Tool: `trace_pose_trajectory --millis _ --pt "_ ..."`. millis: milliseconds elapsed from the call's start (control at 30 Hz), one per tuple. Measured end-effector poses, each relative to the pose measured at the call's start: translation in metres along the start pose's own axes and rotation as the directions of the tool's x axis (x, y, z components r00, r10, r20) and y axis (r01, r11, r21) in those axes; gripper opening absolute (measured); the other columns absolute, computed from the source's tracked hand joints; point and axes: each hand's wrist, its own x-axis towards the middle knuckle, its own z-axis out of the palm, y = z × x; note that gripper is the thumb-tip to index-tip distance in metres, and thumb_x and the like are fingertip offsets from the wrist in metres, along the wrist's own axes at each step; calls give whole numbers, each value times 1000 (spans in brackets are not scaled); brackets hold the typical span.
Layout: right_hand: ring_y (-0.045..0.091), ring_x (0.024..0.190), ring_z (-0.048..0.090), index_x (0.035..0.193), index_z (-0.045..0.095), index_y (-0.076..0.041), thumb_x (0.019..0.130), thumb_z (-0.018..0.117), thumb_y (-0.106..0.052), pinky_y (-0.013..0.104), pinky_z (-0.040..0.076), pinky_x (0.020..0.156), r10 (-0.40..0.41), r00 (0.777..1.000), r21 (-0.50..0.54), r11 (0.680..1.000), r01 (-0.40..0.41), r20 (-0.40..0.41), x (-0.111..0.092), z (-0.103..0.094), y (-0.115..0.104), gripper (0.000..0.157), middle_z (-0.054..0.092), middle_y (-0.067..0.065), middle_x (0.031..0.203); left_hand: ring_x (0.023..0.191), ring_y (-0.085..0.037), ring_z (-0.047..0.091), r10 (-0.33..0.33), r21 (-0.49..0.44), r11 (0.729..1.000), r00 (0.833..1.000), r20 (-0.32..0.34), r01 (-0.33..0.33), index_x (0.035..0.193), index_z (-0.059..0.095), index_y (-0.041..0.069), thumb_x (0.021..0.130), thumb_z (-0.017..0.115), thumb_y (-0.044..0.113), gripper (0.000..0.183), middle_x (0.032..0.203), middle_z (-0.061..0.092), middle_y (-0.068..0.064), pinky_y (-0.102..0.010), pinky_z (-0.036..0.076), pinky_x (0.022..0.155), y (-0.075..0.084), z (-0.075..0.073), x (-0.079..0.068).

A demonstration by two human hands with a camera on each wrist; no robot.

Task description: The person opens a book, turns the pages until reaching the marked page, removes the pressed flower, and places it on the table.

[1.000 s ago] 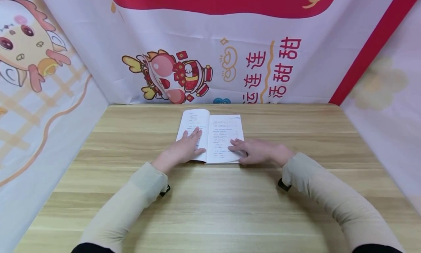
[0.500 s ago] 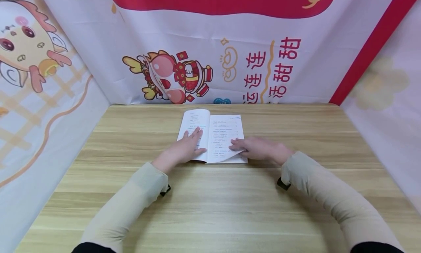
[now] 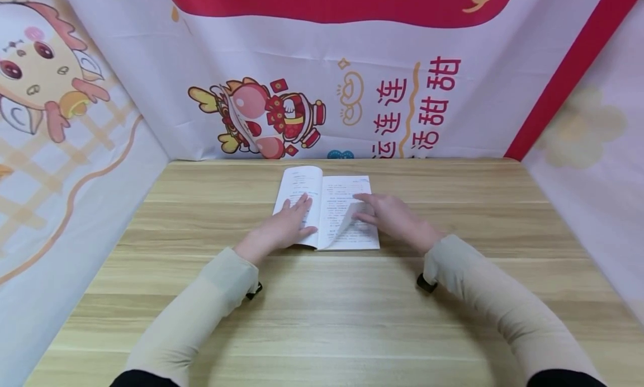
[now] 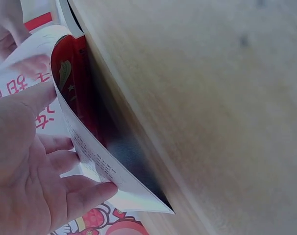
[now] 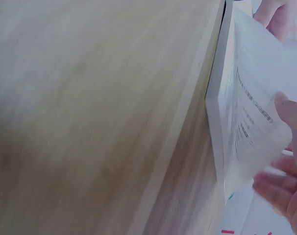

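Printed festive backdrop (image 3: pixel 322 68) on three sides, red band and cartoon dragon figures across it, walling in a wooden table (image 3: pixel 322 320) of pale striped grain. Near the table's far middle, an open booklet (image 3: pixel 302 180), thin and softcover, lying flat with its spine running away from the viewer. Left hand (image 3: pixel 282 227) spread flat on the left-hand page, fingers straight and pressing, nothing gripped (in the left wrist view the same hand (image 4: pixel 36 171) lies against the page edge, red cover underneath). Right hand (image 3: pixel 389 213) over the right-hand side, fingers long and only lightly bent, pinching a single page (image 3: pixel 342 222) which curls up off the stack and arcs toward the spine; exact thumb contact hidden in the head view, though in the right wrist view fingertips (image 5: pixel 285 110) sit against the lifted sheet (image 5: pixel 251 117). Likely trouble from here: a thin sheet bent this sharply creasing or tearing at the bound edge if pulled too fast; two leaves clinging and going over together; the booklet skidding or flopping shut should the left hand's pressure ease.
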Motion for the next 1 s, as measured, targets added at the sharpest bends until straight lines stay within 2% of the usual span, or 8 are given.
trace_pose_trajectory --millis 100,200,300,333,467,600,767,1000 --pt "42 126 58 162 30 -8 98 69 -43 51 42 111 108 994 59 992 -107 -11 3 1 -7 83 29 20 164 151 -50 6 -6 -4 1000 1000 -1 6 165 12 7 106 52 47 82 171 0 -10 -60 17 120 0 0 0" --pt "41 148 30 165 -5 -10 98 67 -46 50 25 121 205 979 183 962 -202 4 8 6 -12 105 -8 15 169 151 -50 7 -3 -4 1000 1000 -4 3 165 12 7 106 52 48 82 171 1 -10 -61 18 120 0 0 0" --pt "31 154 -8 158 -24 -7 100 65 -45 48 6 124 269 963 356 898 -259 23 12 12 -16 114 -26 15 164 151 -51 8 7 1 1000 1000 -9 -7 165 13 7 106 52 48 82 171 1 -11 -61 19 119 0 0 0" --pt "30 153 -11 156 -27 -6 101 64 -44 46 4 124 281 959 402 875 -270 32 13 15 -18 114 -30 15 162 151 -51 8 10 2 1000 1000 -10 -10 165 13 6 106 52 48 82 171 1 -11 -61 19 119 0 0 0" --pt "32 153 -11 155 -25 3 106 57 -36 45 1 124 261 963 498 828 -258 64 16 24 -25 103 -28 22 162 151 -51 8 26 -6 1000 999 -18 -26 165 14 7 106 52 47 81 171 2 -11 -61 19 119 0 -1 -1" --pt "31 154 -8 159 -15 4 109 51 -30 45 3 125 181 980 455 868 -200 85 20 31 -32 89 -21 22 165 152 -49 9 53 -44 998 998 -40 -55 164 17 7 109 48 42 72 171 5 -10 -59 17 121 -5 -1 -1" --pt "26 155 -5 164 -4 -5 110 47 -33 42 7 125 134 981 385 905 -179 141 23 34 -40 79 -18 16 167 152 -43 16 96 -150 982 989 -114 -113 162 24 5 113 33 30 56 169 15 -12 -53 14 123 -13 0 -1" --pt "28 155 3 165 2 -9 110 44 -40 42 14 124 129 972 293 938 -184 197 25 39 -49 76 -13 17 168 154 -34 18 33 -303 950 990 -137 -74 166 18 16 112 27 46 62 168 21 -9 -51 16 124 -15 -3 -3"
